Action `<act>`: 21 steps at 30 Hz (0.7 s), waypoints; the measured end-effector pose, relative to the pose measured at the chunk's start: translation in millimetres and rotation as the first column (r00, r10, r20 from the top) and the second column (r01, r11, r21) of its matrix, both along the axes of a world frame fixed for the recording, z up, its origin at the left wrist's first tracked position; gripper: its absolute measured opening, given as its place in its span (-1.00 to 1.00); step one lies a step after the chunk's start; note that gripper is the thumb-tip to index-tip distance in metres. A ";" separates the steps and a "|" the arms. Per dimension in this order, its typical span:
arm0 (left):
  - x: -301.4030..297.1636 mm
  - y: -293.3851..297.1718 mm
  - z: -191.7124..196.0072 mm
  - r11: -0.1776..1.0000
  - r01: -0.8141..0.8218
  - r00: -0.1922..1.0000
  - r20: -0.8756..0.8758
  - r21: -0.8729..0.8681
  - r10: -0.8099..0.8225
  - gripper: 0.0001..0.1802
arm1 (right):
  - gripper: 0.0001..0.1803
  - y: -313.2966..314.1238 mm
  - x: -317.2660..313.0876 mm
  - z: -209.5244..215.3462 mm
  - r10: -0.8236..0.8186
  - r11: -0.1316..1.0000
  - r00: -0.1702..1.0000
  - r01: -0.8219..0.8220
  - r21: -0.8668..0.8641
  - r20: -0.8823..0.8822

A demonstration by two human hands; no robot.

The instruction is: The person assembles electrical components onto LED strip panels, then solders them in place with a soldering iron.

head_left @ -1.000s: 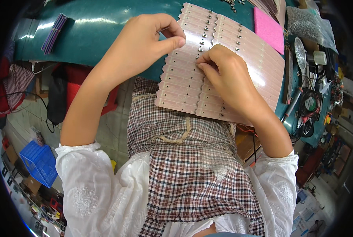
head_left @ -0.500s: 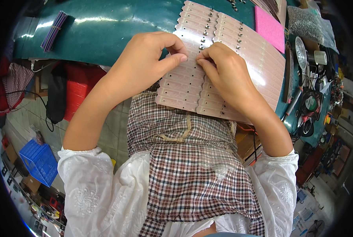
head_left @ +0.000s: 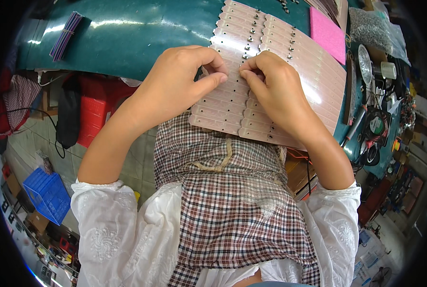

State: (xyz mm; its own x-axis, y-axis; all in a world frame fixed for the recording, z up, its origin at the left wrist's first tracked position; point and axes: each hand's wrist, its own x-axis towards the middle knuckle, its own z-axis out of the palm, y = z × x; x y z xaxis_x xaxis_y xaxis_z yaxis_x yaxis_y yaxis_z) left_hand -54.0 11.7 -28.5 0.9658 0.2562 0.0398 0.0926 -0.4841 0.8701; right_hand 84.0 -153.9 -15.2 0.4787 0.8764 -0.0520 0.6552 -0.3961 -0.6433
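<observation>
Both hands pinch at 1 strip on the pale perforated panel, which lies on the teal table, overhanging its near edge.
Left hand and right hand meet fingertip to fingertip, narrowly closed. Steady, even pressure near the small studs would likely suit the glossy, pinkish strips, laid in 2 columns.

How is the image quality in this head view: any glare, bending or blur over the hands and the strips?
Head view: sharp at the centre, so the left hand, right hand and pale pink perforated strips read clearly; white glare streaks the glossy teal tabletop and washes the strips' right part; fisheye bends the table edge, with a black vignette at the corners.
</observation>
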 end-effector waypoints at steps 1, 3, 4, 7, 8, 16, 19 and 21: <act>-0.1 0.0 0.4 1.000 0.000 1.000 0.000 -0.001 0.000 -0.87 | -0.86 0.1 -0.2 0.1 0.000 1.000 1.000 0.000 -0.001 0.000; -0.2 -0.2 0.9 1.000 0.001 1.000 -0.004 -0.006 -0.001 -0.87 | -0.85 0.3 -0.6 0.3 0.003 1.000 1.000 -0.003 0.006 0.007; -0.2 -0.5 -0.2 1.000 0.000 1.000 -0.004 -0.006 0.000 -0.87 | -0.85 0.3 -0.7 0.1 0.004 1.000 1.000 -0.004 0.006 0.007; -0.3 -0.9 -3.3 0.999 -0.004 1.000 0.020 -0.039 0.004 -0.87 | -0.85 0.3 -0.9 -1.0 0.001 1.000 1.000 -0.002 0.007 0.025; -0.5 -0.9 -2.8 0.999 0.000 1.000 0.011 -0.036 0.000 -0.87 | -0.85 0.4 -0.9 -1.5 0.002 1.000 1.000 -0.002 0.009 0.029; -0.5 -2.1 -1.1 1.000 0.009 1.000 -0.021 -0.007 -0.009 -0.86 | -0.89 -2.1 -4.8 -12.3 0.036 0.998 0.994 -0.040 0.041 0.099; -0.2 -5.4 -9.1 1.000 0.020 0.998 0.062 0.002 -0.021 -0.87 | -0.91 -4.2 -6.1 -22.0 0.082 0.991 0.955 -0.109 0.079 0.285; 0.4 -9.7 -7.4 0.999 0.045 0.999 0.011 0.002 -0.045 -0.87 | -0.91 -5.6 -5.3 -23.6 0.143 0.975 0.911 -0.196 0.102 0.388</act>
